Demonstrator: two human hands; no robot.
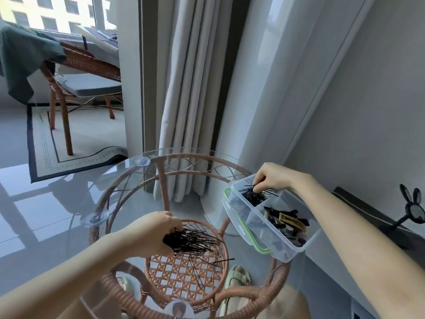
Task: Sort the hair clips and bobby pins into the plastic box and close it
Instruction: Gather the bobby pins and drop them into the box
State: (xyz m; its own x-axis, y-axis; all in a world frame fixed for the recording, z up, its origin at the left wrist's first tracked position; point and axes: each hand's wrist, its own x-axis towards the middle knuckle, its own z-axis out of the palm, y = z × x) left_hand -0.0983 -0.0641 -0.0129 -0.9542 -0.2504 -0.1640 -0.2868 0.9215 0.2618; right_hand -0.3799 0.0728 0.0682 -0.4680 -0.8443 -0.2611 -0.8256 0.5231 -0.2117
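Observation:
A clear plastic box (287,249) with two compartments stands on the right side of a round glass table (128,176). Its far compartment holds black bobby pins (250,196); the near one holds dark and tan hair clips (289,221). My right hand (269,178) pinches some of the bobby pins over the far compartment. My left hand (156,231) grips a thick bundle of dark bobby pins (190,241) on the glass. Several loose pins (207,268) lie beside that bundle. The box's green-edged lid (232,217) lies under the box.
The glass top rests on a wicker frame (232,166) with a woven lower shelf (179,277). A grey curtain (190,88) and a white wall stand behind the table. A wicker chair (80,63) is at the far left, a rabbit-eared stand (411,208) at the right.

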